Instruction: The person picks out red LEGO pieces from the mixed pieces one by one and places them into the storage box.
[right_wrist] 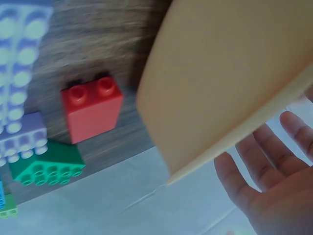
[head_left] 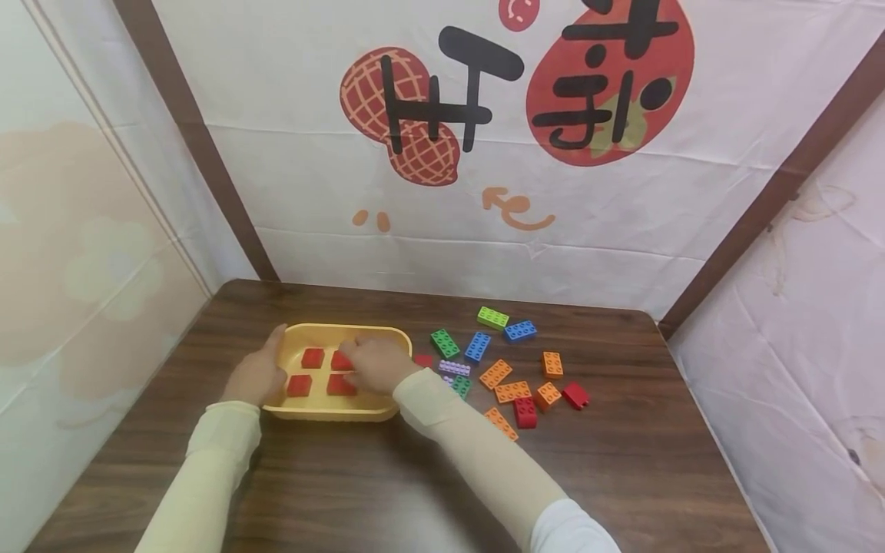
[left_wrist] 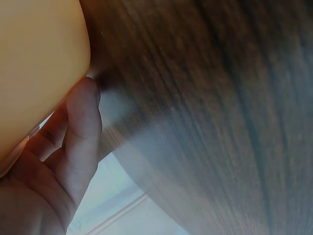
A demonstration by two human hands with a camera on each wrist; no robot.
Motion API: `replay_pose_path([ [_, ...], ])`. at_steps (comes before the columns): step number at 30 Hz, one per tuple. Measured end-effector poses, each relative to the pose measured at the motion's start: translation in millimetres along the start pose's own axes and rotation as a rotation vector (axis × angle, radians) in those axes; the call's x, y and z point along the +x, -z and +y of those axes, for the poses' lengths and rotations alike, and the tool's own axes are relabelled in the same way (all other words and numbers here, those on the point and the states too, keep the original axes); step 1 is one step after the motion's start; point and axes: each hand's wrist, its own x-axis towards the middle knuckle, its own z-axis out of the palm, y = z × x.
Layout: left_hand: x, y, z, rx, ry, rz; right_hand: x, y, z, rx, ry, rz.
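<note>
A yellow tray (head_left: 332, 415) stands on the table's left side, with several red building blocks (head_left: 313, 358) laid out inside. At its left end my left hand (head_left: 257, 375) grips the wall. The left wrist view shows curled fingers (left_wrist: 83, 125) against the tray's outer side (left_wrist: 39, 63). My right hand (head_left: 380, 365) reaches over the right rim, its fingers above the red blocks on that side. In the right wrist view its fingers (right_wrist: 261, 159) are spread and relaxed beyond the rim (right_wrist: 234, 142). The thumb and any contact with a block are hidden there.
Loose blocks lie right of the tray: a red one (right_wrist: 93, 110) close to its wall, green (head_left: 445, 343), blue (head_left: 478, 347), lilac (head_left: 454, 368) and orange ones (head_left: 512, 392) farther right. A curtain with printed figures (head_left: 429, 253) hangs behind the wooden table (head_left: 622, 461).
</note>
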Motion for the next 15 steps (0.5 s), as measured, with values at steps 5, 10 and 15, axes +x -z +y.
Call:
replay_pose_path([
  [5, -0.2, 2.0, 4.0, 0.005, -0.018, -0.003, -9.6, 0.4, 11.3, -0.023, -0.074, 0.026],
  [10, -0.9, 2.7, 3.2, 0.006, -0.041, 0.0, -22.9, 0.2, 29.4, -0.034, -0.116, 0.051],
  [15, -0.7, -1.2, 0.2, 0.007, -0.044, -0.001, -41.4, -2.2, 53.8, -0.009, -0.145, 0.078],
])
